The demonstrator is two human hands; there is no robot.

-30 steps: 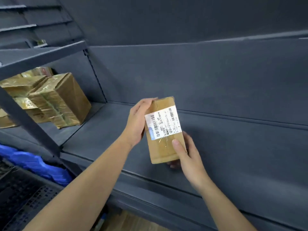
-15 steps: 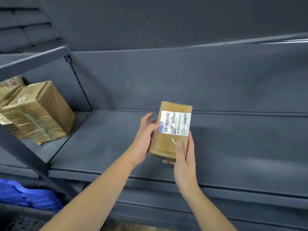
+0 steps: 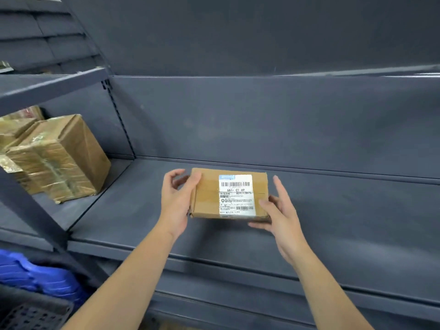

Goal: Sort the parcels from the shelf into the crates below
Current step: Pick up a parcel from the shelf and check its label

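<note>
A small brown cardboard parcel [image 3: 207,198] with a white barcode label is held just above the dark grey shelf board [image 3: 345,225], lying wide with the label facing me. My left hand [image 3: 176,203] grips its left end, thumb on the front and fingers curled behind. My right hand [image 3: 283,217] holds the lower right corner, thumb on the label's edge and fingers beneath, with the index finger pointing up beside the box.
Several taped brown boxes [image 3: 64,158] sit in the neighbouring shelf bay to the left, behind a slanted grey upright [image 3: 31,206]. Stacked blue crates [image 3: 35,275] and a dark perforated crate [image 3: 28,313] are at the lower left. Another shelf board runs above.
The parcel has been turned from standing tall to lying wide, label now upright toward me. My hands have shifted to its left and right ends, and the view has lowered slightly.
</note>
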